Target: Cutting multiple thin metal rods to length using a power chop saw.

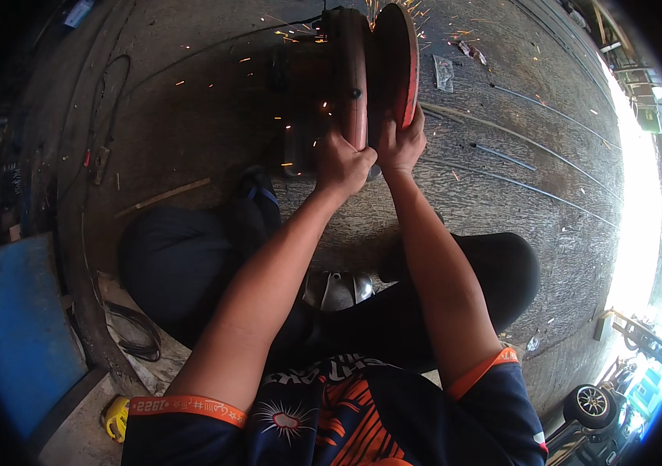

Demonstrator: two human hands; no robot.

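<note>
Both my arms reach up to a spark-throwing power machine with a dark body (288,66). My left hand (343,165) is closed at the lower end of a thick, curved reddish metal rim (356,85). Just right of it, my right hand (402,141) grips the lower edge of a large, red-edged disc (410,74), seen nearly edge-on. Whether rim and disc are one piece I cannot tell. Orange sparks (416,17) spray from the far side and scatter left. The contact point is hidden behind the rim and disc.
I sit with bent legs on a worn dark floor. Shiny curved metal pieces (339,290) lie between my legs. Thin rods (509,157) and a crumpled plastic wrapper (443,74) lie right. A wooden strip (164,196), blue panel (20,311) and yellow tape measure (116,419) are left.
</note>
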